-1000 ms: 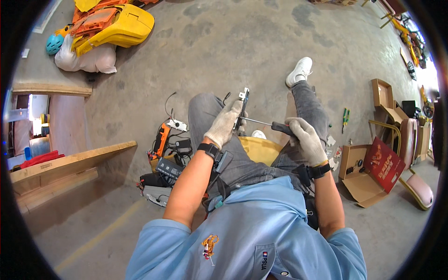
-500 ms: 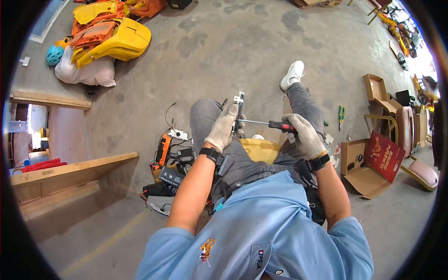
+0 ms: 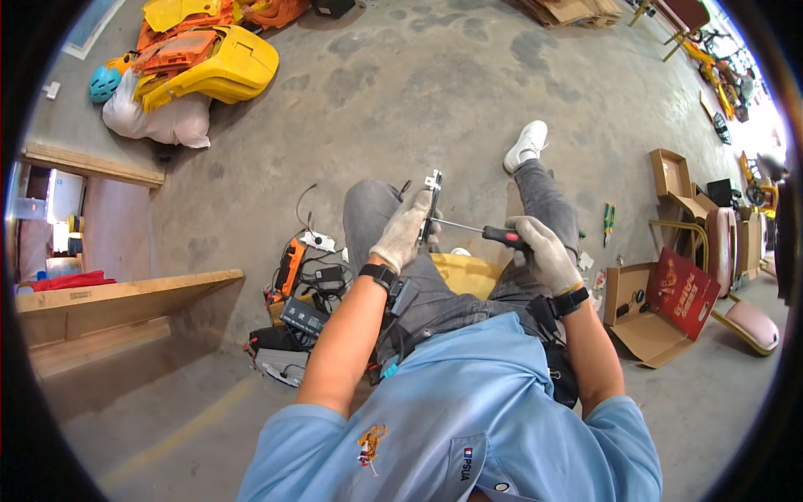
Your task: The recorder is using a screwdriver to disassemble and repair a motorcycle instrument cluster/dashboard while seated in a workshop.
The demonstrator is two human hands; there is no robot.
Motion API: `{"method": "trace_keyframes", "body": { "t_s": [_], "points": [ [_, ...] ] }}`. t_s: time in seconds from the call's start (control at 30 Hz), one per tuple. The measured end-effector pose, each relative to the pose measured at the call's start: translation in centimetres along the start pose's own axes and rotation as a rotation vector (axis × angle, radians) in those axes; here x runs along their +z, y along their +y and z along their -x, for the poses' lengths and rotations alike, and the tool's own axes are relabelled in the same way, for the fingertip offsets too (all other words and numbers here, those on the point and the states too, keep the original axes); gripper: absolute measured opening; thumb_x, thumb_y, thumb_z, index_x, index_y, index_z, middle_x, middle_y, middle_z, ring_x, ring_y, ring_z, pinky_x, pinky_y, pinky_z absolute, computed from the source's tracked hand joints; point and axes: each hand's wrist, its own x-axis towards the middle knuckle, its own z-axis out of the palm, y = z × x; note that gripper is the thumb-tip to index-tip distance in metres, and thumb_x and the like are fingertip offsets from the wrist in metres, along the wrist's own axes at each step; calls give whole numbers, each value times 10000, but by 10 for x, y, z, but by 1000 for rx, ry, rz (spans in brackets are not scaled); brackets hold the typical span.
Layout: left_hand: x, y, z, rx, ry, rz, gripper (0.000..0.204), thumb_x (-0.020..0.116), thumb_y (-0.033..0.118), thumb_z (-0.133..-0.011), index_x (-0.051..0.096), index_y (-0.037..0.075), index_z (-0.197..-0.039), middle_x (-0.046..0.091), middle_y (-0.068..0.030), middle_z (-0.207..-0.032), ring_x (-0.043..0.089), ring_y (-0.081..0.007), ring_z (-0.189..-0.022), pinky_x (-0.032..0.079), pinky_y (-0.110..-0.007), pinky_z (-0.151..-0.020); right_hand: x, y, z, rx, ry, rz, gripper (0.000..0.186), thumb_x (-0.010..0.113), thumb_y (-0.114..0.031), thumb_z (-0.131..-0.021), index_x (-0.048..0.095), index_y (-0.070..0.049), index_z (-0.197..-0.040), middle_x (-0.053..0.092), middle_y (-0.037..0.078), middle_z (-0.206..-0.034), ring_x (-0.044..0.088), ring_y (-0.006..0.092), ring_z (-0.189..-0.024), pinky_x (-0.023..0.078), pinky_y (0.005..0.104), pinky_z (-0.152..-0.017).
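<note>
In my gloved left hand (image 3: pixel 404 232) is a narrow black part with a metal bracket (image 3: pixel 433 180) at its far end, held upright over my left thigh. My right hand (image 3: pixel 544 251), also gloved, is closed round the black-and-red handle of a screwdriver (image 3: pixel 505 237). Its thin shaft points left, and the tip meets the side of the black part. The exact spot under the tip is too small to make out. Below the screwdriver, between my legs, shows a yellow seat (image 3: pixel 468 274).
Left of my leg lie cables, black boxes (image 3: pixel 304 316) and an orange tool (image 3: pixel 291 266). Pliers (image 3: pixel 609 224) rest on the floor at right, near an open cardboard box (image 3: pixel 636 314) with a red lid. A wooden bench (image 3: pixel 125 294) stands left; yellow plastic shells (image 3: pixel 219 69) are piled far left.
The screwdriver now slopes more, its handle slightly lower than the tip. The bracketed part leans a little further right. Both hands keep their hold, and the whole view has shifted slightly.
</note>
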Motion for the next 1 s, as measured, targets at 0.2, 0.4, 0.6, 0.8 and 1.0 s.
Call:
{"method": "trace_keyframes", "body": {
  "t_s": [0.2, 0.4, 0.6, 0.8, 1.0],
  "points": [
    [0, -1, -5, 6, 15, -34, 458, 566, 446, -1103, 535, 106, -1409, 664, -61, -952, 660, -121, -721, 569, -272, -540, 3, 12, -7, -115, 76, -79, 462, 593, -376, -1075, 625, 35, -1285, 662, 48, -1009, 596, 84, -838, 494, 258, -689],
    [0, 0, -5, -13, -2, -69, 443, 574, 442, -1100, 535, 103, -1382, 663, -66, -949, 661, -123, -713, 567, -279, -522, -17, -5, -5, 141, -73, 136, 398, 628, -336, -1072, 631, 27, -1235, 636, 53, -1033, 601, 92, -879, 512, 270, -707],
    [0, -4, -7, 25, 6, -46, 411, 580, 424, -1101, 543, 100, -1350, 662, -69, -947, 663, -127, -713, 564, -278, -518, -5, 11, -7, -80, 69, -133, 416, 628, -322, -1072, 585, 4, -1328, 629, 61, -1010, 615, 133, -891, 517, 270, -729],
    [3, 0, -3, -12, 22, -37, 408, 577, 424, -1102, 545, 100, -1348, 670, -74, -961, 669, -131, -719, 565, -276, -520, -6, 3, -5, 28, -36, -89, 439, 630, -310, -1071, 559, 14, -1358, 620, 64, -1054, 611, 143, -912, 526, 278, -750],
    [1, -1, -3, -12, 11, -21, 422, 583, 423, -1100, 541, 98, -1365, 674, -75, -963, 672, -133, -722, 565, -274, -524, -17, 12, -12, -10, -69, -43, 420, 615, -292, -1079, 563, 4, -1372, 619, 59, -1072, 597, 133, -903, 536, 302, -763]
  ]
}}
